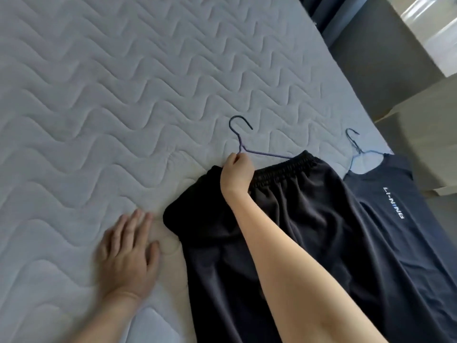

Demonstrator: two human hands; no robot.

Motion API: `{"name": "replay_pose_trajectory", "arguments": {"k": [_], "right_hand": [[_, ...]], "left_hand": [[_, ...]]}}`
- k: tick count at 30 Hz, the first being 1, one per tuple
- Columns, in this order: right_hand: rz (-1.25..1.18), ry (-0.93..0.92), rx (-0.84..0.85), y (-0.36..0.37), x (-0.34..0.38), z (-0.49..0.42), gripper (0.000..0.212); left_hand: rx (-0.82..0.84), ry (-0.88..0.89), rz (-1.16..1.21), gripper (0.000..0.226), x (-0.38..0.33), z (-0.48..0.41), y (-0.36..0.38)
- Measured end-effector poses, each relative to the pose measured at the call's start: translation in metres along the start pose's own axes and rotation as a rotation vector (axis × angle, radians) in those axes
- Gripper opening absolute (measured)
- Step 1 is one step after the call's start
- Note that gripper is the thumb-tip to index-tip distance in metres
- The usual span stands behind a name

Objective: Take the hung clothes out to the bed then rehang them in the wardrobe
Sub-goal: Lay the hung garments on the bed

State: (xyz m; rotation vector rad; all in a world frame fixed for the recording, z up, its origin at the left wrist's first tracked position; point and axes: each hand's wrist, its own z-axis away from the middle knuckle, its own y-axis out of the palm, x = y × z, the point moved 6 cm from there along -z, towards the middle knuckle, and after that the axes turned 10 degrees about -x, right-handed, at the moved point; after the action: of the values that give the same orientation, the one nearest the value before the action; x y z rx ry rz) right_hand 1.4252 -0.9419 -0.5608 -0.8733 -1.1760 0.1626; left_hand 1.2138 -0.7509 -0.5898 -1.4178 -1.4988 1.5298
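Note:
Black shorts point(291, 219) with an elastic waistband lie flat on the quilted grey bed point(111, 95), hung on a purple wire hanger point(241, 137) whose hook points away from me. My right hand point(236, 173) pinches the hanger at its neck, just above the waistband. To the right lies a navy T-shirt point(400, 219) with white lettering, on a blue wire hanger point(356, 147). My left hand point(128, 251) rests flat on the mattress, fingers spread, left of the shorts and holding nothing.
The bed's right edge runs diagonally from the top middle to the right side. Beyond it are grey floor point(371, 58) and pale wooden furniture point(430, 134). A bright window area point(430, 28) is at the top right.

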Motion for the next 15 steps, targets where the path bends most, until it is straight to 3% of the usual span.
{"name": "replay_pose_trajectory", "arguments": {"k": [4,8,13,15], "right_hand": [[0.343,-0.152,0.153,0.010,0.005,-0.005,0.025],[0.624,-0.317,0.144,0.009,0.021,-0.006,0.027],[0.551,-0.319,0.220,-0.019,0.025,0.009,0.031],[0.311,-0.266,0.197,-0.046,0.024,0.032,0.027]], "left_hand": [[-0.029,-0.002,-0.004,0.058,0.004,0.003,0.007],[-0.063,0.011,-0.028,0.060,0.006,0.004,0.010],[-0.104,0.007,-0.001,0.060,0.008,0.006,0.007],[-0.060,-0.005,0.010,0.060,0.008,0.005,0.005]]}}
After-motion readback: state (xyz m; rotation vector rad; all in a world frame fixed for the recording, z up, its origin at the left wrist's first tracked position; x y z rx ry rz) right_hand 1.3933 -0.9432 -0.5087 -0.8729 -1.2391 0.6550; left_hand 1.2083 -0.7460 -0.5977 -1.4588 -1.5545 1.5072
